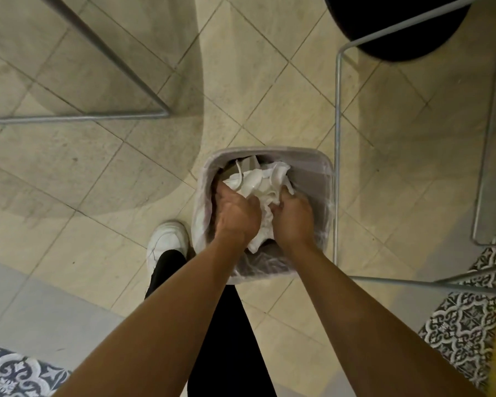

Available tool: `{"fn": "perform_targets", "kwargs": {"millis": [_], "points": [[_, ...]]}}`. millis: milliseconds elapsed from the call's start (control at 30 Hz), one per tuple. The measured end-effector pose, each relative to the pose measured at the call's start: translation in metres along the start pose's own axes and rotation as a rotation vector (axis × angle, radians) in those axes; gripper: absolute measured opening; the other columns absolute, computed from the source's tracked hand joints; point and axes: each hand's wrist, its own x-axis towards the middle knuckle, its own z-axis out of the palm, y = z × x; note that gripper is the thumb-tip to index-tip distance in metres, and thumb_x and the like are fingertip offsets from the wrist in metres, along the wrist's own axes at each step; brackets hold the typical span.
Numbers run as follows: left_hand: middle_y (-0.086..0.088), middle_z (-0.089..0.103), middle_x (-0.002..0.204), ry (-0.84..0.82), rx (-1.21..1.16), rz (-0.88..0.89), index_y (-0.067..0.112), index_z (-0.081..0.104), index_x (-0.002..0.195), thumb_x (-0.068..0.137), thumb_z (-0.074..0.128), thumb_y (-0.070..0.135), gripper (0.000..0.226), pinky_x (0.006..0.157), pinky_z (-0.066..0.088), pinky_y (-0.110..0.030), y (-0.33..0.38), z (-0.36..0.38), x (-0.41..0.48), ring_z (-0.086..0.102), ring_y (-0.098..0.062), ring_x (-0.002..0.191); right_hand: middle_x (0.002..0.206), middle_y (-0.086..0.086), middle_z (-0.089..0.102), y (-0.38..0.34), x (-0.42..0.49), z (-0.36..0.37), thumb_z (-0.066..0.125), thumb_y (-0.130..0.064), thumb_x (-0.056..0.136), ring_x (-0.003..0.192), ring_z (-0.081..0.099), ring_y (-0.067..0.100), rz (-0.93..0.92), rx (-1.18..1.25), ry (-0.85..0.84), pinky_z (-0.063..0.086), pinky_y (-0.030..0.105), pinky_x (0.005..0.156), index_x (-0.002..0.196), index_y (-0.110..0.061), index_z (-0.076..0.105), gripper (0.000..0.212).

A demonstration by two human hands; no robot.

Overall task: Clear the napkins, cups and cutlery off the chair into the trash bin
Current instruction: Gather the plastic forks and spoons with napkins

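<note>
The white bundle (259, 186) of crumpled napkins, crushed plastic cups and what looks like a thin cutlery handle lies between the two sets of fingers, inside the mouth of the trash bin (312, 160). The left hand (235, 212) grips its left side with the fingers curled down into the paper. The right hand (294, 216) grips the right side, its fingertips buried in the folds. Most of the bundle juts out beyond the fingertips toward the bin's far rim, and a tail of napkin trails back beneath the wrists.

By my reading the task is near its end for this load: it is carried and sits over the clear liner, but it is not yet released. What remains is to let go, and perhaps to push it down.

Far beyond the fingertips, up and to the right, is the edge of a black seat (398, 27) on a wire frame (338, 138). Too little of it shows to tell whether anything is left there. A white shoe (168, 242) stands just left of the left wrist on beige floor tiles (112, 173).
</note>
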Motion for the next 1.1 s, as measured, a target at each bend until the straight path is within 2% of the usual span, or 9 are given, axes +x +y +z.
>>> {"fn": "perform_targets", "kwargs": {"millis": [167,233,300,367,467,567,700,867,1100], "points": [[-0.016,0.024,0.148,0.010,0.048,0.066,0.004,0.008,0.144,0.089,0.056,0.027,0.077,0.106,0.022,-0.027,0.007,-0.014,-0.021,0.027,-0.027,0.135,0.105,0.018,0.061,-0.003,-0.019,-0.022,0.042,0.004,0.091,0.094,0.055,0.024,-0.014,0.113,0.035,0.039,0.025,0.075,0.133,-0.013,0.051,0.047],[-0.015,0.023,0.150,0.001,0.062,0.095,0.007,0.008,0.146,0.089,0.055,0.025,0.076,0.101,0.022,-0.024,0.012,-0.024,-0.032,0.027,-0.026,0.135,0.110,0.016,0.061,-0.007,-0.028,-0.033,0.041,0.003,0.091,0.098,0.055,0.023,-0.025,0.159,0.043,0.042,0.026,0.081,0.133,-0.011,0.051,0.045],[-0.013,0.026,0.149,-0.012,0.062,0.137,0.010,0.012,0.147,0.088,0.055,0.023,0.073,0.102,0.025,-0.026,0.020,-0.037,-0.048,0.029,-0.026,0.134,0.121,0.014,0.057,-0.016,-0.039,-0.048,0.044,-0.003,0.093,0.111,0.053,0.027,-0.029,0.149,0.046,0.044,0.036,0.094,0.134,-0.012,0.050,0.041],[-0.011,0.033,0.146,-0.007,0.062,0.204,0.012,0.021,0.145,0.087,0.055,0.021,0.068,0.101,0.029,-0.026,0.028,-0.051,-0.064,0.035,-0.024,0.131,0.126,0.011,0.054,-0.027,-0.050,-0.063,0.047,-0.010,0.095,0.117,0.050,0.026,-0.028,0.145,0.050,0.042,0.041,0.097,0.133,-0.014,0.050,0.039],[-0.005,0.048,0.136,0.049,0.046,0.318,0.014,0.037,0.137,0.085,0.057,0.019,0.056,0.089,0.033,-0.018,0.039,-0.072,-0.085,0.048,-0.020,0.120,0.126,0.009,0.054,-0.042,-0.064,-0.082,0.051,-0.015,0.094,0.118,0.048,0.024,-0.086,0.150,0.069,0.041,0.039,0.099,0.129,-0.014,0.052,0.035],[-0.001,0.056,0.127,0.105,0.020,0.400,0.016,0.046,0.130,0.083,0.058,0.020,0.049,0.088,0.042,-0.022,0.053,-0.098,-0.109,0.055,-0.017,0.108,0.123,0.008,0.053,-0.061,-0.082,-0.107,0.053,-0.016,0.093,0.116,0.049,0.023,-0.144,0.195,0.086,0.042,0.038,0.097,0.124,-0.012,0.055,0.031],[-0.001,0.056,0.126,0.176,0.033,0.516,0.018,0.048,0.130,0.085,0.060,0.023,0.047,0.082,0.032,-0.009,0.071,-0.140,-0.139,0.054,-0.010,0.108,0.121,0.006,0.052,-0.094,-0.105,-0.141,0.054,-0.018,0.092,0.118,0.046,0.022,-0.213,0.194,0.087,0.040,0.033,0.099,0.119,-0.013,0.057,0.027],[0.002,0.054,0.129,0.242,0.061,0.585,0.023,0.047,0.130,0.084,0.062,0.029,0.049,0.088,0.035,-0.019,0.087,-0.186,-0.169,0.051,-0.014,0.115,0.121,0.003,0.050,-0.136,-0.129,-0.173,0.053,-0.022,0.093,0.119,0.044,0.019,-0.337,0.184,0.089,0.041,0.033,0.099,0.120,-0.016,0.056,0.028],[0.001,0.056,0.127,0.389,0.069,0.652,0.019,0.050,0.128,0.083,0.063,0.027,0.048,0.089,0.033,-0.020,0.110,-0.252,-0.201,0.050,-0.015,0.115,0.121,0.004,0.050,-0.197,-0.154,-0.215,0.052,-0.027,0.093,0.119,0.043,0.020,-0.473,0.135,0.121,0.037,0.031,0.100,0.119,-0.015,0.057,0.029]]}}
